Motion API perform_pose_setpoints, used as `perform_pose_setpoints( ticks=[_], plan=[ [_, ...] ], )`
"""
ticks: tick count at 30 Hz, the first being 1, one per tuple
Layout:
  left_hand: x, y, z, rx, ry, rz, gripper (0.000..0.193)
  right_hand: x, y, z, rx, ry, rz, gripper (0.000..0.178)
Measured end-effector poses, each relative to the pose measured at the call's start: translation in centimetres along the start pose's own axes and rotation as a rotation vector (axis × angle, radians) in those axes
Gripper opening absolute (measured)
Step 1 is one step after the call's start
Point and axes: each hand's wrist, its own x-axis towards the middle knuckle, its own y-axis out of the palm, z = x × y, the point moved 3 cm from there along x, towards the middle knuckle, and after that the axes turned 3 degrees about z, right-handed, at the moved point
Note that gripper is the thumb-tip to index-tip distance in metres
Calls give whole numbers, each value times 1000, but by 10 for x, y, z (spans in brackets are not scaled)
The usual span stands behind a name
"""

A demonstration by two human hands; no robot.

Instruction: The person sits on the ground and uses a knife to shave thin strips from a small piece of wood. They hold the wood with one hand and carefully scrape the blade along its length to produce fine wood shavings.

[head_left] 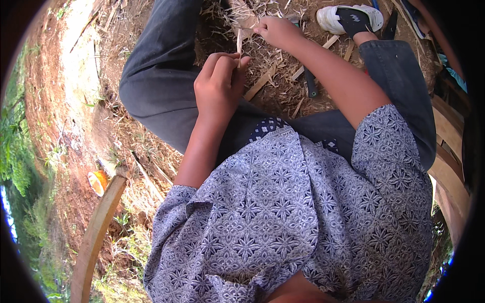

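A thin, pale sliver of split bamboo, dry and fibrous-looking, stands between the person's two hands, its long axis running nearly straight up and down in the view, pointing away from the body toward the ground ahead. The left hand is clenched around its near end, fingers curled tight and thumb pressed up against the strip. The right hand pinches at the far end with its fingertips, though whether it also grips a blade there I cannot tell. Beneath the hands lies a litter of straw-coloured shavings, flat splints and curled wisps scattered over reddish-brown soil. A dark, slim knife-like tool lies on the ground just beside the right forearm. The person sits with knees spread, in dark grey trousers of a plain smooth cloth and a blue-and-white shirt printed in a dense geometric flower pattern. A white sandal with a black strap shows on the right foot. A curved, smooth wooden slat arcs along the lower left.
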Motion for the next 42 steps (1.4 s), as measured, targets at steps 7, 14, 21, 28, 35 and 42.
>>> perform_pose_setpoints(
  ticks=[7, 14, 21, 28, 35, 42],
  plan=[
    [2, -4, 0, 5, -18, -50, 23, -1, -10, -3, 89, -44, -13, 40],
    [-1, -2, 2, -1, 13, -36, 22, -33, -22, 29, 194, -155, 94, 39],
    [-2, 3, -1, 0, 26, 20, 23, 3, 13, 1, 83, -92, -76, 38],
    [-1, -2, -1, 22, -9, -57, 23, 22, 9, -29, 124, 193, -301, 27],
    [1, -7, 3, 50, 6, -84, 22, -17, -11, -8, 138, -149, 17, 44],
    [2, -3, 4, 19, 13, -61, 22, -24, -12, 13, 81, -224, 31, 42]
  ],
)
